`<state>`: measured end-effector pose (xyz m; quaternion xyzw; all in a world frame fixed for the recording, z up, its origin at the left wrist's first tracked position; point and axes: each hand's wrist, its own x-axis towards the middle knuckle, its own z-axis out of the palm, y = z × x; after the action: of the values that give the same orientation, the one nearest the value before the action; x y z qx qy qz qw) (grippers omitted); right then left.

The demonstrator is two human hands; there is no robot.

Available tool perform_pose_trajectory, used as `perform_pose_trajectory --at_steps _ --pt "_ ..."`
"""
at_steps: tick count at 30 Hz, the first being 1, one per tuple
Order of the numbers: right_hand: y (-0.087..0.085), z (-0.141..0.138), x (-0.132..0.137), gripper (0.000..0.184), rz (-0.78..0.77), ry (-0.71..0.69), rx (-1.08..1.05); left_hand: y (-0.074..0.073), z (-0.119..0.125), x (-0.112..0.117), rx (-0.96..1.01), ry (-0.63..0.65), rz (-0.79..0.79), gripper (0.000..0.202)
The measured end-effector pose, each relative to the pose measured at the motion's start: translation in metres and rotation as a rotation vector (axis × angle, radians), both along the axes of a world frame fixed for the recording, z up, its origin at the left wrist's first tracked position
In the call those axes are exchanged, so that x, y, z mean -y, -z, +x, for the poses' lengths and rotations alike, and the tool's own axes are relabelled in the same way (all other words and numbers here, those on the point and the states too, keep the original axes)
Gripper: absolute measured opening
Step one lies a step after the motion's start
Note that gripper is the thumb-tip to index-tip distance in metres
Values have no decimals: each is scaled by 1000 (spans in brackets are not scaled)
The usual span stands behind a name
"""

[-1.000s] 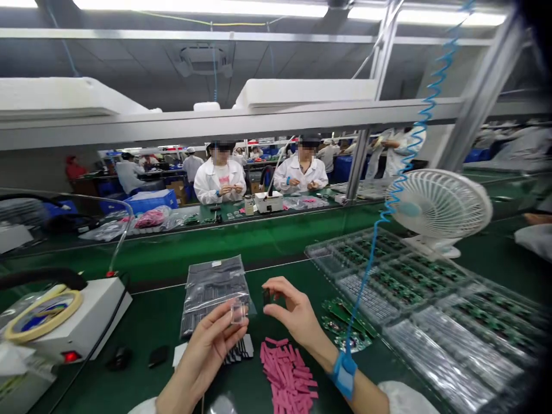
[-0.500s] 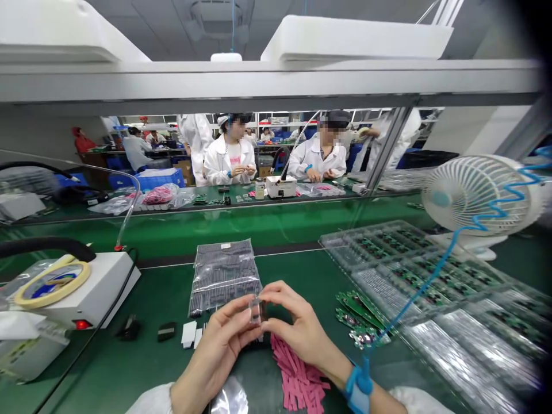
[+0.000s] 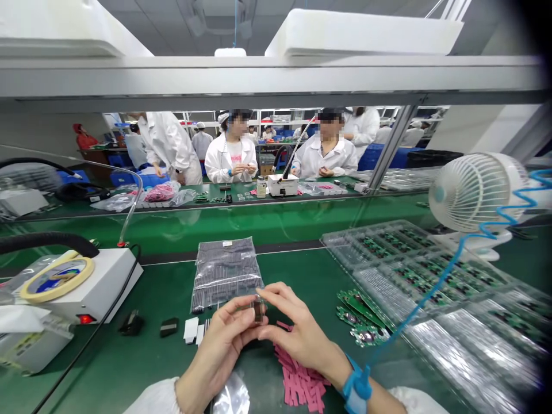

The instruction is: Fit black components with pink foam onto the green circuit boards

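My left hand (image 3: 222, 345) and my right hand (image 3: 297, 333) meet over the green bench, fingertips pinched together on a small clear part with a dark piece (image 3: 258, 309) between them. Below my right hand lies a heap of pink strips (image 3: 302, 385). Just beyond my hands lies a clear bag of dark parts (image 3: 226, 270). A blue wrist strap (image 3: 356, 386) with a coiled blue cord is on my right wrist.
Clear trays of green circuit boards (image 3: 414, 264) fill the right side, with loose green boards (image 3: 360, 319) near my right hand. A white fan (image 3: 476, 192) stands behind them. A white box with a tape roll (image 3: 58, 279) sits at left. Small black and white pieces (image 3: 170, 328) lie nearby. Several people in white coats work across the belt.
My hands, apart a second ago with a clear part in the left and a dark piece in the right, have come together. The view has tilted down slightly.
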<state>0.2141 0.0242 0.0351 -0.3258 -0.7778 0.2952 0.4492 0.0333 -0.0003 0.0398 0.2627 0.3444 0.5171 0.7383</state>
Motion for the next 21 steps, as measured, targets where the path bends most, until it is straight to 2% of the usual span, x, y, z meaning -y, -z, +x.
perform_pose_trajectory --at_steps 2,6,7,10,12,15,21 --pt "-3 4 -4 45 6 32 -33 -1 -1 0 -5 -2 -20 38" --pt "-20 22 -9 13 18 178 -78 -3 -2 0 -28 -5 -43 40" --pt "-25 30 -8 9 3 207 -57 -3 -3 0 -30 -9 -47 38" --pt "-32 56 7 17 -76 254 115 -5 -4 1 -24 -15 -69 34" --pt "-29 70 24 20 -139 254 259 -5 -4 1 -17 -10 -81 35" --pt "-14 80 49 22 -228 217 426 -5 -4 2 -9 10 -82 35" --pt "8 72 71 20 -237 252 572 -1 -5 2 -12 47 -62 34"
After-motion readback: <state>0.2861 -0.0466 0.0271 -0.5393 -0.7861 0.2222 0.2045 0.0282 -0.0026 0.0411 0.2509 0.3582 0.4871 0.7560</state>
